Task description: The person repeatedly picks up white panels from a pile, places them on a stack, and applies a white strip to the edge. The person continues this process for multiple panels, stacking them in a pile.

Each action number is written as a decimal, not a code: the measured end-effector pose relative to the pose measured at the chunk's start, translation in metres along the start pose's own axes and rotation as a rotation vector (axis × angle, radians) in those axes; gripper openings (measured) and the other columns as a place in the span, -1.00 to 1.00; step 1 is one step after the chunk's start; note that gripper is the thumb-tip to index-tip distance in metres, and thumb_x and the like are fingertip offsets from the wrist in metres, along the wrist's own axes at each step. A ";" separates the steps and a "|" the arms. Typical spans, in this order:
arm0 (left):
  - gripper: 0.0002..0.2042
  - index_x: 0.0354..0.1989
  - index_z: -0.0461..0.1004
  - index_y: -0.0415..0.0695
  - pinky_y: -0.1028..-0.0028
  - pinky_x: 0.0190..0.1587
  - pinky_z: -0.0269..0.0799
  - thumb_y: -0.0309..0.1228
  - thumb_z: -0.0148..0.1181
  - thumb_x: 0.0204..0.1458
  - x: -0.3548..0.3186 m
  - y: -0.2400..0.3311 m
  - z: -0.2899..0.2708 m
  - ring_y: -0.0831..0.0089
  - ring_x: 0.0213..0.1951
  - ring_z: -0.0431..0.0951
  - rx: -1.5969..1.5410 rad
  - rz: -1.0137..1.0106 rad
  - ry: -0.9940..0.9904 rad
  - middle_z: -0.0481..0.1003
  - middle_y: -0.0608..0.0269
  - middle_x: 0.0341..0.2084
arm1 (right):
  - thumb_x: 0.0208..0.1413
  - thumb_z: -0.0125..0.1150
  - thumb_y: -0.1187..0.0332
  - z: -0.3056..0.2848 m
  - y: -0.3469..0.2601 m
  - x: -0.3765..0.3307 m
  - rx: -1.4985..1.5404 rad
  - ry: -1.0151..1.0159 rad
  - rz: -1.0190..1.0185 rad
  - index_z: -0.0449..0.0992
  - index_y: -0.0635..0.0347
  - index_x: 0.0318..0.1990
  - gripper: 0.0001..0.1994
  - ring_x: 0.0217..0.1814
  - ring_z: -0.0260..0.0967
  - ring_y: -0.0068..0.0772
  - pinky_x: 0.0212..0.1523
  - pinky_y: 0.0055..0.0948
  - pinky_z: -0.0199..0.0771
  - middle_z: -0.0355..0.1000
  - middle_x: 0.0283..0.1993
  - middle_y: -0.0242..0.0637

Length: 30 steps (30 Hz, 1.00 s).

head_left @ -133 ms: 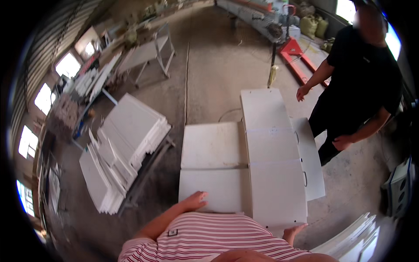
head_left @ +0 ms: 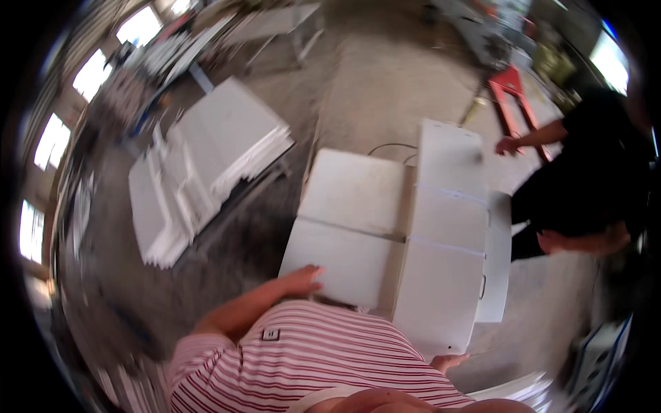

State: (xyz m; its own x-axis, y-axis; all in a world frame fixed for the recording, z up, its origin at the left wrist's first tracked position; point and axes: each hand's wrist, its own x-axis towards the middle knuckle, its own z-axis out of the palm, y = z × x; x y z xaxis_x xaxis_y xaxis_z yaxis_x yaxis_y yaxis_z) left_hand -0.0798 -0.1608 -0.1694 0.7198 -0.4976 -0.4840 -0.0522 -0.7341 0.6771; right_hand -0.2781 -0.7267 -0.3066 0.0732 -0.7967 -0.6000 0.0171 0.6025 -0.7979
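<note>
My left hand (head_left: 301, 280) lies flat, fingers together, on the near edge of a low white board (head_left: 354, 206). A long white panel (head_left: 444, 234) lies along the right side of that board, a little higher. My right hand (head_left: 451, 361) sits at the panel's near end, mostly hidden by my striped shirt, so its grip cannot be read. On the right stands a person in black, with one hand (head_left: 507, 145) by the panel's far end.
A stack of white panels (head_left: 206, 158) leans on a rack to the left. A red pallet jack (head_left: 513, 89) stands at the back right. More white sheets (head_left: 523, 389) lie at the lower right. Bare concrete floor (head_left: 385, 89) stretches behind the boards.
The view has swung and blurred slightly. My hands stay at the near ends of the board and the panel. The person in black still stands at the right.
</note>
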 end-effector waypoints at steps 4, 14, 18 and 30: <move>-0.45 0.19 0.18 -0.22 0.22 0.09 0.21 -0.14 0.04 0.11 -0.027 -0.010 -0.022 0.02 0.04 0.30 0.048 -0.047 0.090 0.29 -0.13 -0.01 | 0.15 -0.01 0.03 0.041 -0.019 -0.050 -0.734 0.428 -0.612 0.39 0.40 -0.33 -0.54 -0.32 0.35 -0.14 -0.31 -0.10 0.36 0.39 -0.28 -0.02; -0.51 0.15 0.24 -0.17 0.27 0.04 0.29 -0.21 0.07 0.07 -0.095 -0.103 -0.033 0.13 -0.03 0.39 -0.225 -0.083 0.198 0.35 -0.04 -0.04 | 0.06 0.13 0.44 0.205 0.131 -0.297 -0.855 -1.434 -0.539 0.30 0.39 0.08 -0.59 0.13 0.25 -0.15 0.16 -0.29 0.25 0.33 0.05 -0.04; -0.56 0.07 0.33 -0.21 0.29 -0.05 0.36 -0.22 0.10 0.06 -0.162 -0.195 -0.039 0.15 -0.11 0.46 -0.248 -0.137 0.399 0.40 -0.03 -0.13 | -0.03 0.24 0.22 0.197 0.215 -0.382 -1.609 -1.455 -0.814 0.00 0.43 0.26 -0.22 0.40 -0.13 0.20 0.36 -0.09 -0.06 -0.06 0.32 0.28; -0.67 -0.10 0.40 -0.21 0.25 -0.23 0.39 -0.24 0.09 0.05 -0.387 -0.398 0.106 0.14 -0.28 0.51 -0.340 -0.632 0.775 0.49 0.04 -0.34 | -0.04 0.14 -0.11 0.212 0.254 -0.437 -2.513 -1.117 -1.093 0.16 0.41 0.20 -0.19 0.34 -0.05 0.21 0.30 -0.08 0.04 0.04 0.27 0.24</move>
State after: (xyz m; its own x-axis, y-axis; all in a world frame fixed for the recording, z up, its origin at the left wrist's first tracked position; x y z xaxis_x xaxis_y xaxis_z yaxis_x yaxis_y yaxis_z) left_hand -0.4107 0.2751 -0.3099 0.7997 0.4495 -0.3981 0.5974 -0.5287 0.6030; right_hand -0.0939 -0.2156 -0.2346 0.7309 0.0202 -0.6822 0.1622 -0.9761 0.1448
